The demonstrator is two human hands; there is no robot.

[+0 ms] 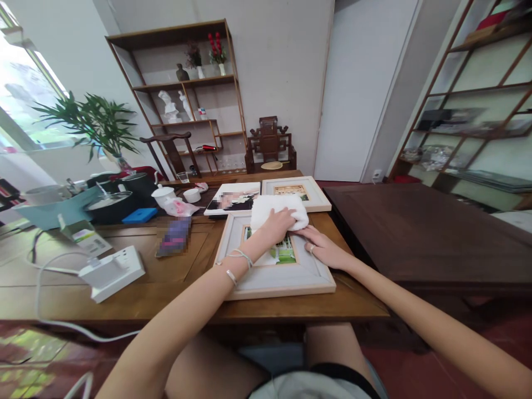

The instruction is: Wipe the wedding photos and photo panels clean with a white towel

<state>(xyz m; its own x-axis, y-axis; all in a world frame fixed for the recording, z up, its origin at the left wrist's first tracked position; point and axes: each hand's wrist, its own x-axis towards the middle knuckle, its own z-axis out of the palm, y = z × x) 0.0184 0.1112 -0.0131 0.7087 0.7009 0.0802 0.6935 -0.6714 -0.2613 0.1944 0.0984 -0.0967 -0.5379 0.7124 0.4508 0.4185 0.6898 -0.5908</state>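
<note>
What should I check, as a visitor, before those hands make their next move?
1. Left hand on the white cloth: ok, it lies on top.
2. Right hand on the near frame: ok, it rests on the right side.
3. Near frame lying on the table: ok, face up.
4. Power strip apart from the near frame: ok, it sits off to the left.
5. Whole green picture in view: not ok, cloth and left arm cover part.
6. Picture surface free of dust: cannot tell, too small to see.
</note>
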